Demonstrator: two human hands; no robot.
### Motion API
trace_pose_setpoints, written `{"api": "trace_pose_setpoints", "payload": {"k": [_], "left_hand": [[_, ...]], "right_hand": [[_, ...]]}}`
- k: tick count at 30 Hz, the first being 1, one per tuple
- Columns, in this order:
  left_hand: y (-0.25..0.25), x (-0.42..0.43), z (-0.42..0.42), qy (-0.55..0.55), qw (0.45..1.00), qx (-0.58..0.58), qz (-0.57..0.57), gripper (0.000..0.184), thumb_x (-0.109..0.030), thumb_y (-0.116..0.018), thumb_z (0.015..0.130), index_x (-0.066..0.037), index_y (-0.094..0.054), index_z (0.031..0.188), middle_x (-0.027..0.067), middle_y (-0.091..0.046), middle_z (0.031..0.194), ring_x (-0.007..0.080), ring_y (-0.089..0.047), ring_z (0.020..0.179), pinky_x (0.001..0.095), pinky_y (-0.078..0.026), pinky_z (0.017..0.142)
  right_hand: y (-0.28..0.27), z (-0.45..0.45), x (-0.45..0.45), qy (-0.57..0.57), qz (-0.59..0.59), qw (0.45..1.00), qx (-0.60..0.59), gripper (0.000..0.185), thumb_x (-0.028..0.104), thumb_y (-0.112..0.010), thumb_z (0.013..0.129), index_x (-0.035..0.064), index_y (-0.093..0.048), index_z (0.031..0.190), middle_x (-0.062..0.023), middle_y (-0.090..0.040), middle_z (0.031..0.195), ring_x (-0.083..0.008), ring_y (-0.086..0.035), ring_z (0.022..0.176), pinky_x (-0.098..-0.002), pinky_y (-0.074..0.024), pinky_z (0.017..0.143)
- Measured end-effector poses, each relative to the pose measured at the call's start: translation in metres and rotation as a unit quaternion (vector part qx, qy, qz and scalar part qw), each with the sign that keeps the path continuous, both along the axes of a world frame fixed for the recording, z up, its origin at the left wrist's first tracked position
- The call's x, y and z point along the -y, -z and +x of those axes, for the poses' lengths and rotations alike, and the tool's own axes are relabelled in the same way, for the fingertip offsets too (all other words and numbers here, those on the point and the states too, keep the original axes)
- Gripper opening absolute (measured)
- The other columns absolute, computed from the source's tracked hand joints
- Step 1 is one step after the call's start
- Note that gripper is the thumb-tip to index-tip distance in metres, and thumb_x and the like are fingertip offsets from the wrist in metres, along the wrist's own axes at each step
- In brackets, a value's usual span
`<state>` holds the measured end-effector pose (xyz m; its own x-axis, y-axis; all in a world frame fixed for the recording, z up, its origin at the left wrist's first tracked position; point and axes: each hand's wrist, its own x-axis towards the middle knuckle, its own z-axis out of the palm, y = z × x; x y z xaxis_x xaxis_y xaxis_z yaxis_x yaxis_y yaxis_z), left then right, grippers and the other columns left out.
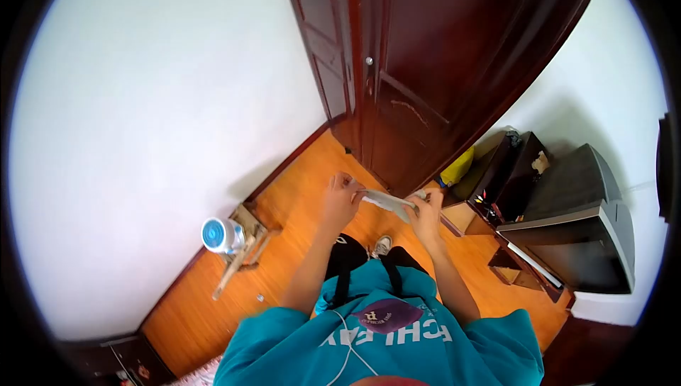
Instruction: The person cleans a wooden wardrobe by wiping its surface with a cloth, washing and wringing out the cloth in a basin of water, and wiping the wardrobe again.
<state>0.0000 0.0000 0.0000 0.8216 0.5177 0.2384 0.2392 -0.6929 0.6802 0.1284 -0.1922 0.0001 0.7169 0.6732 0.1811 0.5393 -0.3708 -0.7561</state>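
Note:
Between my two hands stretches a pale, greyish-white folded sheet point(386, 200); whether it is cloth or paper I cannot make out. Its left end is pinched in my left hand point(343, 194), with the fingers closed over the edge. My right hand point(425, 210) grips the other end, thumb and fingers pressed together on it. The sheet is held up in front of my body, above the wooden floor point(298, 194), and slopes slightly down to the right.
A wooden stool point(250, 241) at the left bears a white and blue tub point(222, 235). Ahead is a dark red wardrobe point(447, 46). On the right stand an old television point(574, 244) and a low cabinet point(468, 217) with a yellow item point(457, 166) near it.

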Motion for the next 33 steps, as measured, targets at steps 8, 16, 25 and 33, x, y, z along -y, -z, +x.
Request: {"api": "trace_pose_setpoints", "payload": {"k": [8, 16, 25, 33], "left_hand": [[-0.039, -0.043, 0.086, -0.008, 0.995, 0.066, 0.076, 0.01, -0.014, -0.068, 0.076, -0.008, -0.07, 0.083, 0.0078, -0.055, 0.081, 0.0261, -0.053, 0.084, 0.0355, -0.047, 0.069], [-0.102, -0.115, 0.148, 0.108, 0.975, 0.144, 0.128, 0.01, -0.011, -0.067, 0.074, -0.004, -0.065, 0.082, 0.0076, -0.053, 0.092, 0.0258, -0.051, 0.089, 0.0344, -0.048, 0.071], [-0.07, -0.164, 0.163, 0.325, 0.938, 0.023, -0.117, 0.018, -0.014, -0.061, 0.083, 0.001, -0.055, 0.092, 0.0185, -0.061, 0.07, 0.0307, -0.059, 0.054, 0.0366, -0.046, 0.057], [-0.071, -0.145, 0.16, 0.381, 0.919, -0.022, -0.1, 0.031, -0.027, -0.064, 0.084, 0.004, -0.062, 0.084, 0.0167, -0.063, 0.07, 0.0266, -0.06, 0.054, 0.0336, -0.045, 0.054]], "right_hand": [[-0.06, 0.053, -0.044, 0.129, -0.083, 0.959, 0.237, 0.012, 0.007, -0.072, 0.067, 0.0045, -0.066, 0.077, -0.0119, -0.046, 0.092, -0.0298, -0.044, 0.088, -0.0377, -0.0375, 0.07], [-0.139, 0.061, -0.112, 0.239, -0.051, 0.909, 0.338, 0.01, 0.006, -0.065, 0.072, -0.0006, -0.061, 0.078, -0.0176, -0.056, 0.083, -0.0342, -0.055, 0.079, -0.0406, -0.0435, 0.075], [-0.122, 0.069, -0.163, 0.287, -0.025, 0.934, 0.21, 0.013, 0.009, -0.058, 0.079, -0.0002, -0.048, 0.079, -0.0192, -0.056, 0.072, -0.0392, -0.056, 0.068, -0.0446, -0.0457, 0.06], [-0.151, 0.058, -0.167, 0.244, -0.084, 0.95, 0.174, 0.013, 0.01, -0.058, 0.081, 0.0006, -0.049, 0.083, -0.0168, -0.056, 0.079, -0.0381, -0.057, 0.072, -0.0449, -0.0458, 0.06]]}}
